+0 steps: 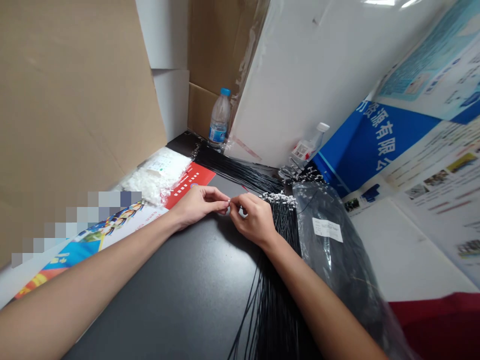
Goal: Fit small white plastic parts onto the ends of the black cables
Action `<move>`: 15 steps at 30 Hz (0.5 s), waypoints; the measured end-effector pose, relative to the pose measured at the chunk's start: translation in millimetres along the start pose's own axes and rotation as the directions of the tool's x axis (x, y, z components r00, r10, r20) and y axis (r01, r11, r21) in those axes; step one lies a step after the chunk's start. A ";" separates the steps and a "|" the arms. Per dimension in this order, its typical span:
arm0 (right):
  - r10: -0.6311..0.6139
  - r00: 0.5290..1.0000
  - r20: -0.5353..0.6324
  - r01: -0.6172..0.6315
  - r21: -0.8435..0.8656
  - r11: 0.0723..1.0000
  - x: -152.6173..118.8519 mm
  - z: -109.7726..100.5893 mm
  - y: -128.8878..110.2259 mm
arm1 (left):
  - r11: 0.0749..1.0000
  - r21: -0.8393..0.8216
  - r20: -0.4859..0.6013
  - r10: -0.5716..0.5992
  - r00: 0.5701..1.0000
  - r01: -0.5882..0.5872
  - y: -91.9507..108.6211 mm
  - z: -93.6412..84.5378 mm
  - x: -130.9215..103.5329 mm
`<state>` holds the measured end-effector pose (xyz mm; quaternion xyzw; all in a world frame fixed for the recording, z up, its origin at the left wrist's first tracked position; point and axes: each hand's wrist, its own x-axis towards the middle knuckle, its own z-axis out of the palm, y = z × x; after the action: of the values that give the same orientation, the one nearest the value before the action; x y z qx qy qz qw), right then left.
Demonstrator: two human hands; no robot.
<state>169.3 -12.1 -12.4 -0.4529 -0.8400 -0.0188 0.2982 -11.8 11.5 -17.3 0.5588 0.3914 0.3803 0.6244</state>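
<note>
My left hand [198, 205] and my right hand [253, 215] meet fingertip to fingertip above the dark table [168, 290]. Both are pinched closed on something too small to make out. Beside and beneath my right forearm runs a bundle of thin black cables [272, 305], with small white connectors [281, 200] at its far end. Behind the hands lies another bundle of black cables [236, 170]. A bag of small white parts [159, 172] rests beyond my left hand, partly over a red printed sheet [200, 175].
One bottle with a blue cap [219, 120] stands at the back; a white-capped bottle [307, 147] leans to its right. At right lies a clear plastic bag of black cables [330, 255]. Cardboard [75, 100] rises at left, a printed poster [423, 150] at right.
</note>
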 end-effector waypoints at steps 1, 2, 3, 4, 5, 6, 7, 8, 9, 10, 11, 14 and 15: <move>0.017 0.999 0.047 -0.017 -0.014 1.000 2.3 -4.6 -1.1 | 1.000 -0.008 -0.003 0.006 1.000 -0.006 0.4 0.4 -0.1; 0.045 0.993 0.112 -0.042 -0.030 0.999 5.1 -11.1 -2.7 | 1.000 -0.023 -0.014 0.016 1.000 -0.016 1.0 0.8 -0.2; 0.078 0.978 0.191 -0.071 -0.044 0.996 8.3 -19.3 -4.9 | 0.998 -0.048 -0.035 0.029 0.999 -0.031 1.9 1.2 -0.3; 0.113 0.955 0.275 -0.103 -0.051 0.993 11.7 -29.1 -7.7 | 0.995 -0.084 -0.061 0.045 0.997 -0.050 3.1 1.6 -0.4; 0.148 0.923 0.356 -0.141 -0.046 0.989 15.1 -40.0 -10.9 | 0.989 -0.126 -0.084 0.060 0.995 -0.071 4.7 1.9 -0.8; 0.170 0.888 0.427 -0.178 -0.021 0.984 18.2 -51.4 -14.4 | 0.982 -0.166 -0.095 0.074 0.993 -0.089 6.8 2.3 -1.4; 0.177 0.855 0.487 -0.219 0.030 0.975 20.9 -63.1 -18.0 | 0.975 -0.197 -0.088 0.084 0.993 -0.100 9.2 2.6 -2.4; 0.173 0.825 0.538 -0.268 0.103 0.958 23.1 -74.8 -21.5 | 0.971 -0.213 -0.064 0.094 0.994 -0.106 11.8 2.9 -3.8; 0.160 0.803 0.575 -0.317 0.184 0.930 24.8 -86.2 -24.8 | 0.971 -0.212 -0.030 0.105 0.994 -0.109 14.4 3.1 -5.5; 0.137 0.794 0.593 -0.356 0.269 0.895 25.9 -97.3 -27.8 | 0.975 -0.189 0.005 0.117 0.993 -0.114 16.8 3.4 -7.3; 0.112 0.806 0.581 -0.378 0.361 0.852 26.6 -108.3 -30.5 | 0.982 -0.145 0.035 0.130 0.991 -0.124 18.8 3.6 -9.2; 0.085 0.917 0.391 -0.347 0.673 0.653 26.0 -140.2 -36.5 | 0.984 0.093 0.076 0.144 0.987 -0.151 20.9 3.5 -13.0; 0.112 0.940 0.323 -0.328 0.760 0.561 25.2 -149.7 -37.3 | 0.970 0.190 0.078 0.140 0.987 -0.152 20.3 3.2 -13.4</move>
<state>202.5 -60.3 132.5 -0.3696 -0.7225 0.4546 0.3671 -15.1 -0.2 4.0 0.6566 0.3645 0.3669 0.5489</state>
